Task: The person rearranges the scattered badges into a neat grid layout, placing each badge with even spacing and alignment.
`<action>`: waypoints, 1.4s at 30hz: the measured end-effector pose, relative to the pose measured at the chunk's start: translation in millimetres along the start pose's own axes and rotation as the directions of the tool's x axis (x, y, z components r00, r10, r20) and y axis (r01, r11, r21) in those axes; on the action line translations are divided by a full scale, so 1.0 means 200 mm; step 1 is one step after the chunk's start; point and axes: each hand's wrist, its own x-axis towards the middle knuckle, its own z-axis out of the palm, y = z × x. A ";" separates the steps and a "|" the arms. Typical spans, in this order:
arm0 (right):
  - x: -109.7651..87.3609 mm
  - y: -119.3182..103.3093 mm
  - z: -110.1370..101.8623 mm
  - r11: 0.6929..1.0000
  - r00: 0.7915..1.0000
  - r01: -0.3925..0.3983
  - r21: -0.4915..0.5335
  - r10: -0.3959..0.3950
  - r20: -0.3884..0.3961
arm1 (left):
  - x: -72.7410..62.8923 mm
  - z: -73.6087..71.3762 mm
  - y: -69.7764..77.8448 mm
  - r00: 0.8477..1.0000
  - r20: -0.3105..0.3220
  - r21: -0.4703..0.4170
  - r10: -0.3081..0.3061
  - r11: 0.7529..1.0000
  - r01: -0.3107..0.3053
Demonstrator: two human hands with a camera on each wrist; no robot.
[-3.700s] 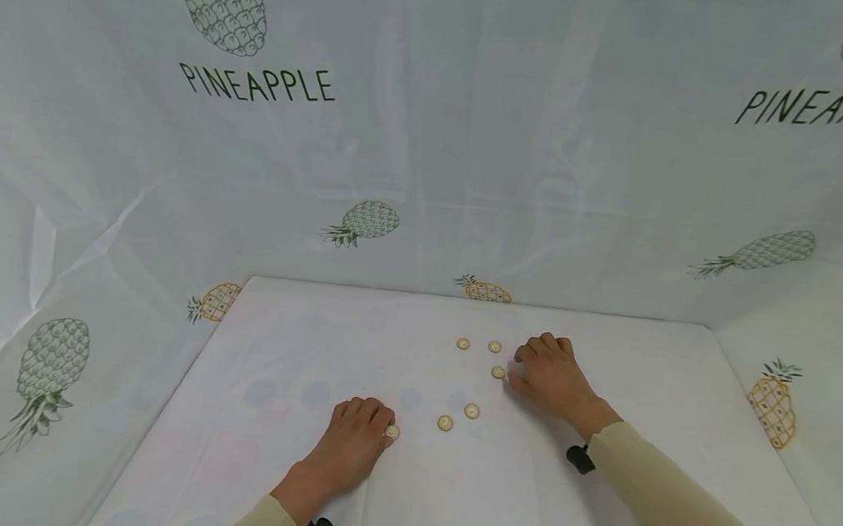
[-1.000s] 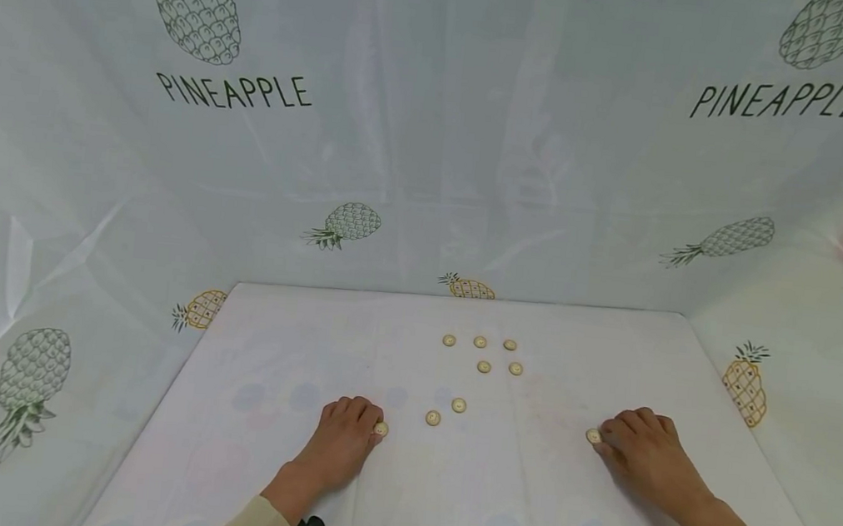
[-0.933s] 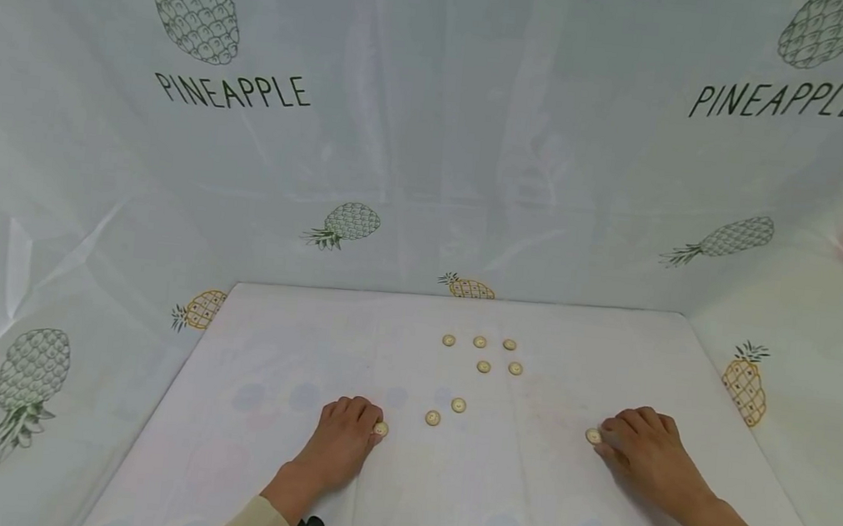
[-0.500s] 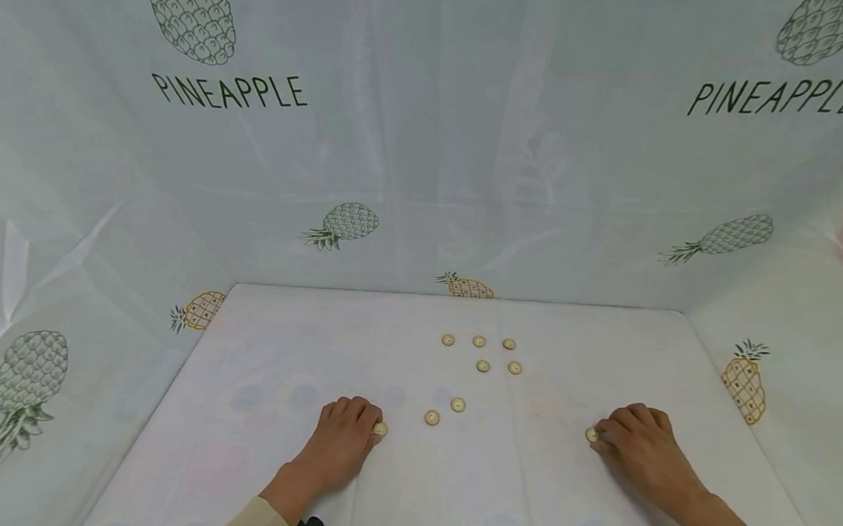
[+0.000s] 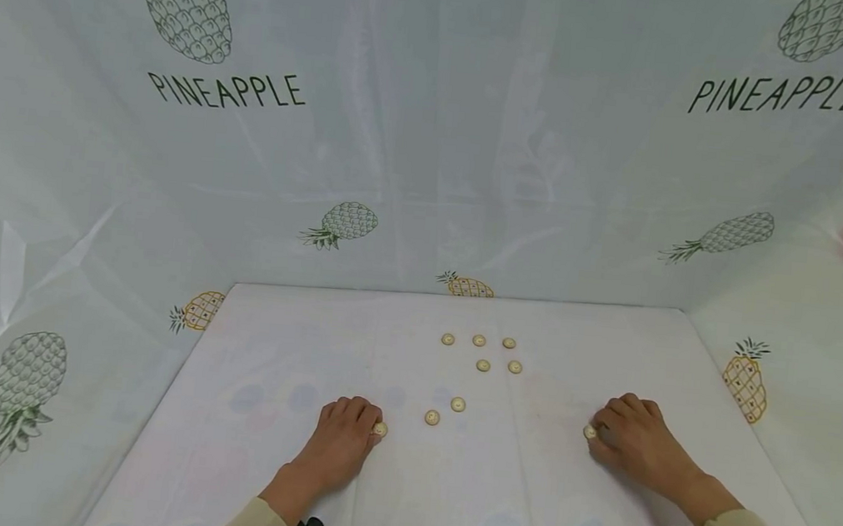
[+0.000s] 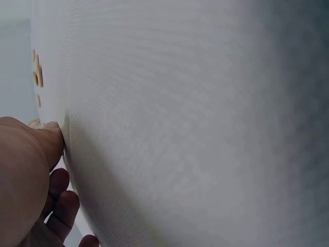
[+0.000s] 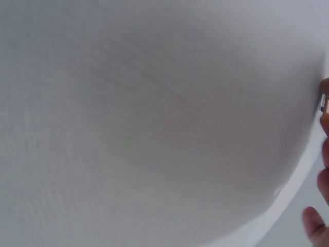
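My left hand (image 5: 341,444) rests on the white table, its thumb and forefinger pinching a round, pale wooden button (image 5: 380,429). In the left wrist view the thumb (image 6: 49,144) hides most of that button. Over at the right, my right hand (image 5: 635,440) pinches another such button (image 5: 590,431) by its edge, close over the cloth. A sliver of it (image 7: 323,103) shows between the fingertips at the right edge of the right wrist view. Between the hands lie two buttons, one nearer (image 5: 432,418) and one farther (image 5: 458,404).
Farther back, three buttons lie in a row, the middle one (image 5: 478,341) above two more, the left of these (image 5: 483,365) in front. The white tabletop (image 5: 295,327) meets a pineapple-printed sheet (image 5: 432,147) at its back edge. Similar sheets hang at both sides.
My right hand has moved from beside the back buttons out to the right, where it took a button; lately it shifted slightly back. The back group gained buttons. My left hand stayed put.
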 end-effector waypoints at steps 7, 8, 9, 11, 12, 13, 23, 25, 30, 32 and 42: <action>0.04 0.01 0.03 0.989 0.993 0.109 -0.096 -0.113 -0.042 | -0.01 0.00 -0.01 1.000 0.001 0.015 -0.001 1.000 0.001; 0.05 0.01 0.04 0.987 0.991 0.119 -0.104 -0.125 -0.050 | -0.01 0.00 -0.01 1.000 0.006 0.017 -0.004 1.000 0.004; 0.05 0.01 0.04 0.986 0.989 0.127 -0.109 -0.133 -0.057 | 0.00 -0.01 -0.01 1.000 0.017 0.016 -0.012 1.000 0.011; 0.07 0.01 0.04 0.984 0.988 0.135 -0.117 -0.143 -0.065 | 0.00 -0.02 0.00 0.999 0.037 0.019 -0.021 1.000 0.020; 0.08 0.01 0.04 0.983 0.987 0.138 -0.121 -0.147 -0.067 | 0.00 -0.03 0.00 0.999 0.045 0.020 -0.025 1.000 0.024; 0.08 0.01 0.04 0.982 0.986 0.141 -0.124 -0.151 -0.070 | 0.00 -0.03 0.00 0.998 0.052 0.021 -0.028 0.999 0.027; 0.17 -0.02 0.06 0.982 0.986 0.156 -0.107 -0.162 -0.051 | 0.00 -0.03 0.00 0.999 0.046 0.018 -0.022 1.000 0.022; 0.19 -0.03 0.06 0.983 0.986 0.156 -0.100 -0.161 -0.043 | 0.00 -0.02 -0.01 0.999 0.031 0.024 -0.013 1.000 0.012; 0.25 -0.05 0.07 0.981 0.986 0.162 -0.110 -0.165 -0.025 | 0.01 -0.02 -0.01 1.000 0.025 0.043 -0.008 0.999 0.007; 0.28 -0.06 0.08 0.979 0.986 0.165 -0.117 -0.168 -0.018 | 0.01 -0.03 -0.01 0.999 0.036 0.044 -0.015 0.999 0.013; 0.43 -0.14 0.11 0.985 0.989 0.150 -0.089 -0.150 0.011 | 0.01 -0.05 0.01 0.996 0.082 0.032 -0.037 0.999 0.035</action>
